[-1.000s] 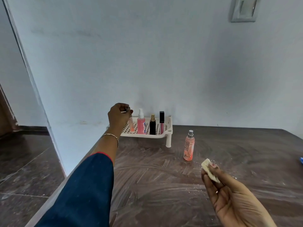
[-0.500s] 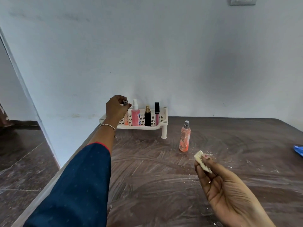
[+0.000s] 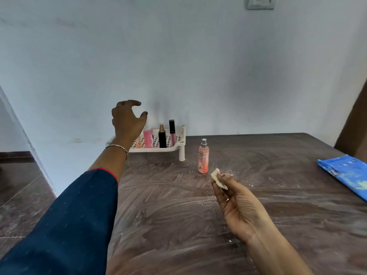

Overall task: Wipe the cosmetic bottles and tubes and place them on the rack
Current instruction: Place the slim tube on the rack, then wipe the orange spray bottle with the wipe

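Observation:
A white perforated rack stands against the wall at the table's back left. On it stand a slim peach tube, a pink bottle, a black bottle with a gold cap and a pink gloss tube with a black cap. My left hand hovers above the rack's left end with fingers spread, holding nothing, and hides the tops of the two left items. An orange spray bottle stands on the table right of the rack. My right hand pinches a small white wipe near that bottle.
The brown table is streaked with white smears and crumbs. A blue packet lies at the right edge. The table's left edge drops to a dark tiled floor. A brown door edge shows far right.
My left hand has let go of the slim peach tube on the rack, lifted and spread its fingers. My right hand still holds the wipe in about the same place.

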